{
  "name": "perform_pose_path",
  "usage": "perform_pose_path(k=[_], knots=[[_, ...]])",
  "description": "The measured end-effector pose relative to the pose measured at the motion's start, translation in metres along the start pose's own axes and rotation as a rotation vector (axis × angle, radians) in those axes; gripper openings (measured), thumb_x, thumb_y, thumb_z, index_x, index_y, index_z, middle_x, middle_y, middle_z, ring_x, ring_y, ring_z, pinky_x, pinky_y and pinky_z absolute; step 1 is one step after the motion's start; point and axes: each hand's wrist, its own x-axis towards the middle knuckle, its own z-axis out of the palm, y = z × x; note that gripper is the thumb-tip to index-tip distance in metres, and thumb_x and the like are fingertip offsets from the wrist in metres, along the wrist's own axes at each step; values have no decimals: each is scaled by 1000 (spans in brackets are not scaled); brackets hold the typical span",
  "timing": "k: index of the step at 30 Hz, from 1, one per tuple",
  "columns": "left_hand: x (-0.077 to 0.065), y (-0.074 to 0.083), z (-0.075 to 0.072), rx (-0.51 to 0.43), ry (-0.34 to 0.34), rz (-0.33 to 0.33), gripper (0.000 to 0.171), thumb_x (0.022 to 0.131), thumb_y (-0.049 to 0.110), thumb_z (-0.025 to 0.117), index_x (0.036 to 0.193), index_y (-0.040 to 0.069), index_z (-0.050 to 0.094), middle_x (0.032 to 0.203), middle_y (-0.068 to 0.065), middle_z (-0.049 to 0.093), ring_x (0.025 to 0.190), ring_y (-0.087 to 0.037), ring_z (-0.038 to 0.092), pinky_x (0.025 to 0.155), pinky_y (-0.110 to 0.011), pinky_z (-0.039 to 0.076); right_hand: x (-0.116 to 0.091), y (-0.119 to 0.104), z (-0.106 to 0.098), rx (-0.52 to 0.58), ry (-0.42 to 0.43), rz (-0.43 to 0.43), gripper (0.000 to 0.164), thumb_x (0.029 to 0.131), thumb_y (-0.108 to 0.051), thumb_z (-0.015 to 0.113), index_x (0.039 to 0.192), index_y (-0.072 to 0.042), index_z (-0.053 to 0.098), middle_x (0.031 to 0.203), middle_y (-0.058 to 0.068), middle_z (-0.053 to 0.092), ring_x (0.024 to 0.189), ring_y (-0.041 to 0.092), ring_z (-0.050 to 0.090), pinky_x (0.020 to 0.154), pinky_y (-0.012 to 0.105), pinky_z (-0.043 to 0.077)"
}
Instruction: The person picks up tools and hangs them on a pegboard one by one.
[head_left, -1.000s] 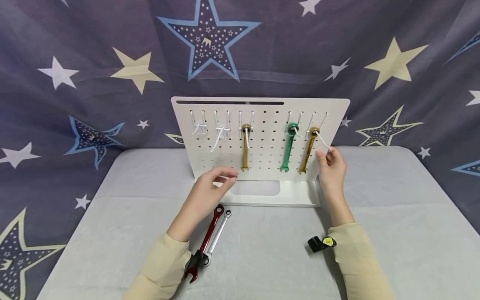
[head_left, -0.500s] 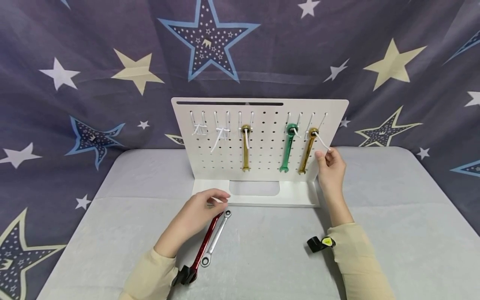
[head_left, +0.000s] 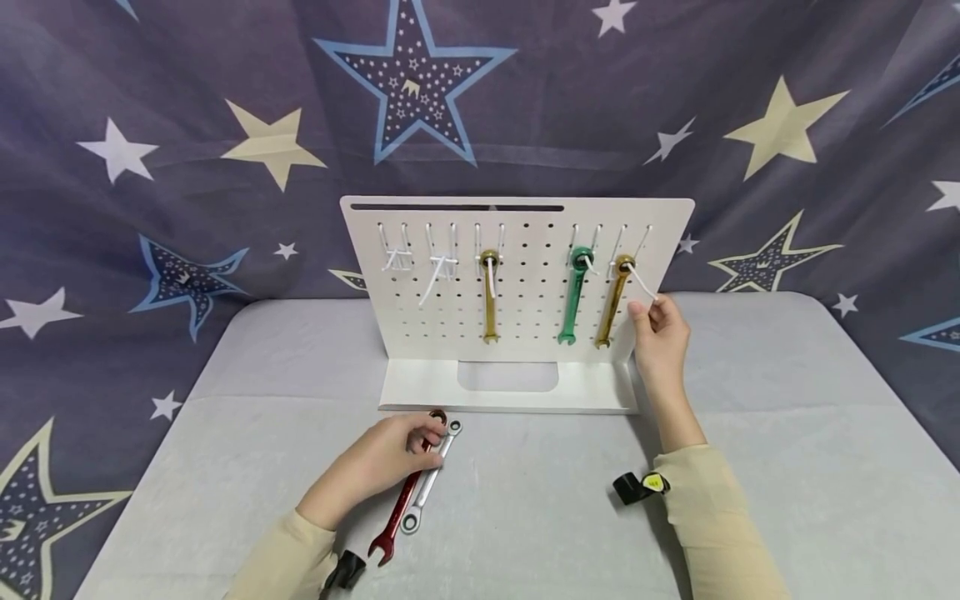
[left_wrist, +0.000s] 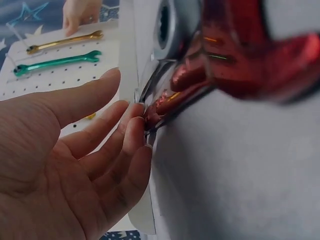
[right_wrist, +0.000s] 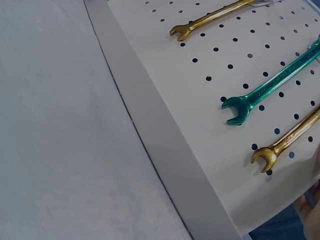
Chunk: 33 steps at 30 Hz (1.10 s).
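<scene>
The red wrench (head_left: 401, 507) lies on the counter (head_left: 540, 500) just beside the silver wrench (head_left: 427, 487). Our left grip (head_left: 388, 452) is over its upper shaft, thumb and fingers apart. We would do well to pinch the red shaft alone, leaving its neighbour undisturbed. Our right grip (head_left: 663, 343) pinches the edge of the white pegboard (head_left: 532, 287), probably steadying it. Pale grey spreads underneath; a starry curtain (head_left: 570, 100) hangs behind.

A starry curtain (head_left: 570, 117) hangs behind the table (head_left: 540, 508).
</scene>
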Motion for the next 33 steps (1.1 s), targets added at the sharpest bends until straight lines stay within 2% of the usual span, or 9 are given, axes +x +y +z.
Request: perform_pose_path(k=[9, 13, 16, 19, 25, 31, 33], knots=[[2, 4, 8, 132, 32, -15, 35, 76, 11, 86, 108, 9, 71, 85, 9, 65, 73, -7, 54, 68, -26, 46, -1, -2, 0, -13, -3, -6, 19, 94, 2, 63, 97, 19, 53, 75, -15, 61, 68, 1, 55, 62, 11, 43], [5, 8, 13, 207, 52, -67, 35, 74, 16, 88, 104, 16, 70, 82, 15, 64, 74, -6, 57, 69, -31, 47, -2, -3, -1, -21, 0, 3, 19, 94, 1, 63, 96, 17, 54, 76, -14, 61, 68, 1, 55, 62, 11, 43], [7, 11, 14, 259, 44, -106, 35, 73, 20, 88, 103, 18, 70, 80, 18, 63, 73, -4, 57, 68, -33, 47, -2, -3, -1, -33, -1, 6, 20, 94, 0, 63, 97, 18, 54, 76, -13, 61, 68, 1, 55, 62, 11, 43], [7, 13, 15, 292, 18, -110, 31, 74, 21, 86, 101, 19, 70, 75, 20, 61, 70, -3, 55, 66, -34, 46, -3, -4, -2, -37, -1, 3, 22, 94, 1, 63, 99, 19, 53, 77, -12, 61, 68, 1, 54, 63, 11, 43], [7, 15, 16, 321, -9, -68, 23, 75, 20, 80, 96, 19, 69, 66, 22, 56, 65, -3, 52, 62, -33, 45, -1, 0, -2, -25, -1, 1, 22, 94, 1, 63, 99, 20, 53, 78, -11, 62, 69, 0, 55, 63, 11, 44], [6, 15, 15, 298, -33, -52, 20, 78, 16, 76, 96, 16, 68, 67, 20, 56, 62, -3, 50, 61, -32, 45, 9, 28, -3, -30, 11, 20, 21, 94, -4, 64, 100, 14, 56, 81, -10, 64, 70, 0, 55, 63, 11, 44], [5, 16, 14, 277, -39, -46, 20, 79, 15, 75, 97, 16, 67, 68, 19, 57, 62, -4, 50, 61, -31, 44, 11, 29, -2, -35, 12, 21, 21, 94, -5, 64, 101, 13, 56, 82, -9, 64, 71, 0, 55, 64, 11, 44]])
